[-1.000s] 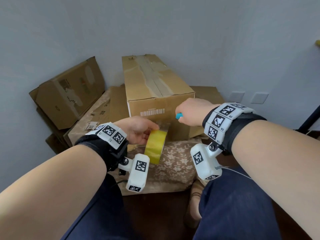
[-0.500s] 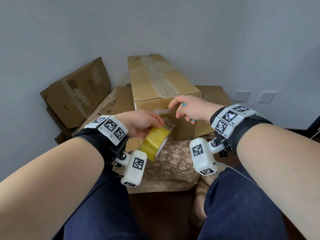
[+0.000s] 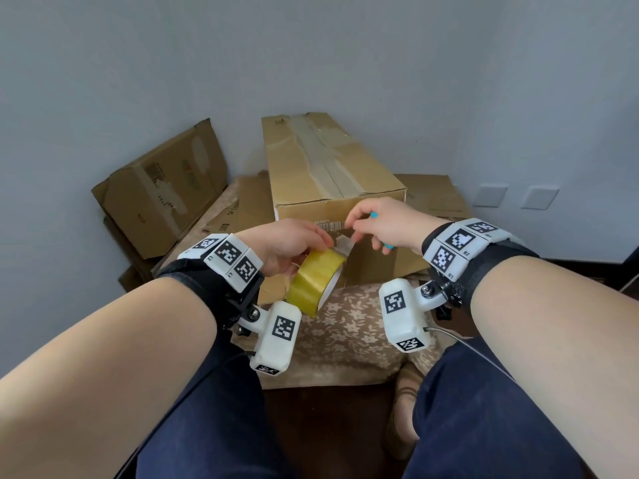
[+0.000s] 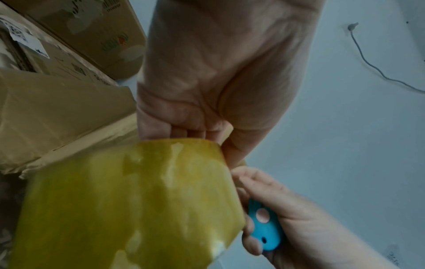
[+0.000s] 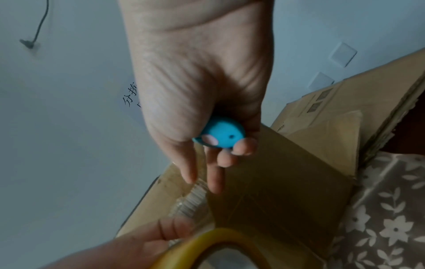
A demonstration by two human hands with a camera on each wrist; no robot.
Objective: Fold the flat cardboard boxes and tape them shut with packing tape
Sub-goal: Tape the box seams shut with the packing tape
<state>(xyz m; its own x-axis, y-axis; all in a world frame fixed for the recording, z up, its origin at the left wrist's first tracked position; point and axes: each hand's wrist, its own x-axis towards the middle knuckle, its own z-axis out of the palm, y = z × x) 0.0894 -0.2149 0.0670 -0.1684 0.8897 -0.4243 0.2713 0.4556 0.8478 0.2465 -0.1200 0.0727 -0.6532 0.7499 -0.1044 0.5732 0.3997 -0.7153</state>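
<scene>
Pinching tape end (image 3: 342,244), right hand (image 3: 387,224) fingers (image 5: 215,179).

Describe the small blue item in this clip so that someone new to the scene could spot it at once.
Start at the tall taped cardboard box standing in the corner. In front of its near face, the right hand pinches the tape end pulled from the yellow tape roll. The blue plastic tool sits tucked in that palm, the only bright blue thing there.

A yellow tape roll (image 3: 316,283) tilts before the long taped-shut brown box (image 3: 332,174), flattened cartons (image 3: 162,191) stacked left
</scene>
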